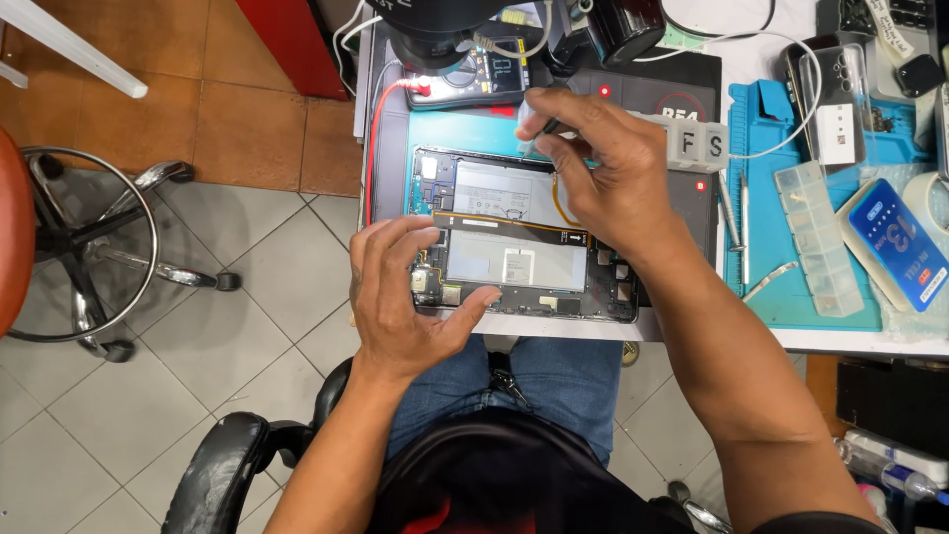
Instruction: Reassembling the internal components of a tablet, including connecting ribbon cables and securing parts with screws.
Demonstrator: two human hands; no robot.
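Note:
An opened tablet (514, 203) lies face down on the workbench, its back cover off, showing two grey battery cells and circuit boards. My left hand (405, 297) grips the tablet's near left corner, thumb along the bottom edge and fingers over the left side. My right hand (603, 173) hovers over the tablet's upper right part, pinching a thin dark tool (539, 127) whose tip points at the top edge near the board.
A multimeter (474, 79) with red lead sits behind the tablet. A blue work mat (791, 287) at right carries tweezers, a clear compartment box (819, 242), a phone (835, 89) and a blue box (895, 242). A stool base (89, 247) stands at left on the tiled floor.

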